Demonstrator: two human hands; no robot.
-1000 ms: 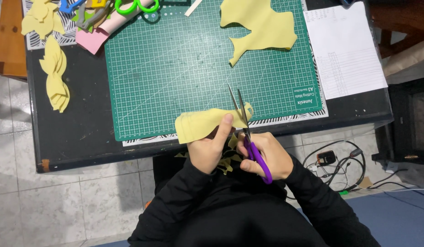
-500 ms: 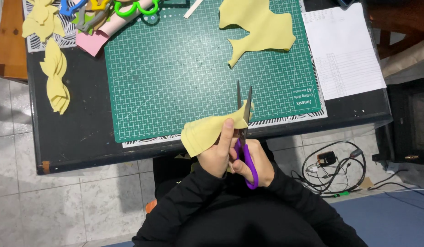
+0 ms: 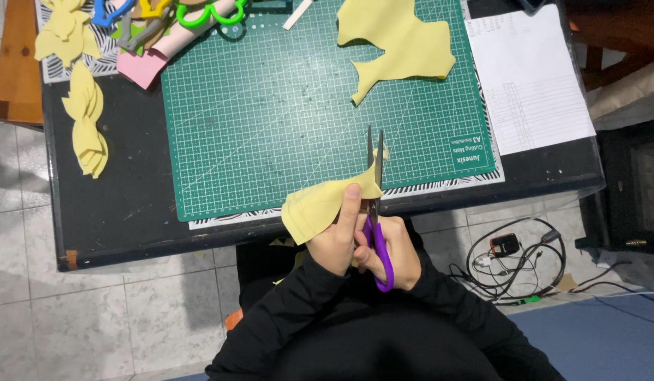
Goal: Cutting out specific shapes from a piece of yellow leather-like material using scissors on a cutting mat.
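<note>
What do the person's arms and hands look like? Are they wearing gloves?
No gloves. The left hand and right hand are bare, with no rings or watch that I can see. Both arms are covered by long black sleeves of plain, soft-looking cloth that reach down to the wrists.

Purple-handled scissors [image 3: 376, 212] slightly open, cutting pale yellow foam piece [image 3: 320, 204].

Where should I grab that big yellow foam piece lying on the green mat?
Probably pinch the big yellow foam piece by its narrow tail pointing toward the person, coming from the near side. It lies flat on the green mat, and that thin strip sticks out with bare mat around it.
</note>
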